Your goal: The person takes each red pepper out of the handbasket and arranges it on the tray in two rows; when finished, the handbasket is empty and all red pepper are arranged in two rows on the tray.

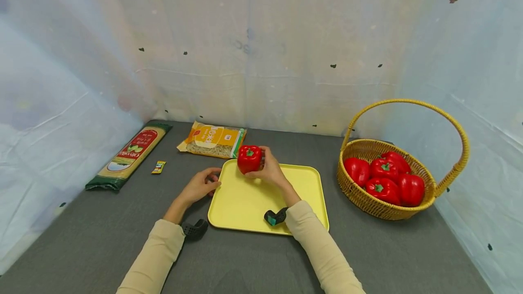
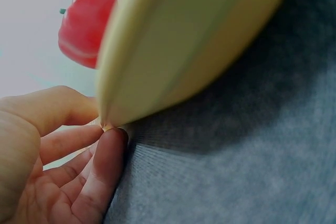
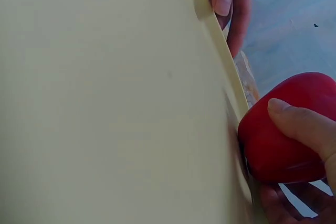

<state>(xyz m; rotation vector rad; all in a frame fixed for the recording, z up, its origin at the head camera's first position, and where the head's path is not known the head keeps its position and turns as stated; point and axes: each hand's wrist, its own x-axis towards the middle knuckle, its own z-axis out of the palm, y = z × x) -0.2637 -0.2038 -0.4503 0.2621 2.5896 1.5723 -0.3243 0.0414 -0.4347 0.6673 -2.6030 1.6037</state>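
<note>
My right hand (image 1: pixel 268 169) grips a red bell pepper (image 1: pixel 249 159) with a green stem, at the far left part of a yellow tray (image 1: pixel 253 203). In the right wrist view the thumb lies along the side of the pepper (image 3: pixel 289 135), which is close against the tray's rim (image 3: pixel 231 66). At the tray's left edge, my left hand (image 1: pixel 201 186) pinches the rim between thumb and fingers, as the left wrist view shows near the tray's corner (image 2: pixel 152 72). Whether the pepper rests on the tray or hangs just above it, I cannot tell.
On the right stands a wicker basket (image 1: pixel 363 201) with a tall handle, holding several red bell peppers (image 1: pixel 383 189). Behind the tray lies a yellow-orange food bag (image 1: pixel 212 139). Further left are a long green-and-red pasta packet (image 1: pixel 130 153) and a small yellow sachet (image 1: pixel 159 167).
</note>
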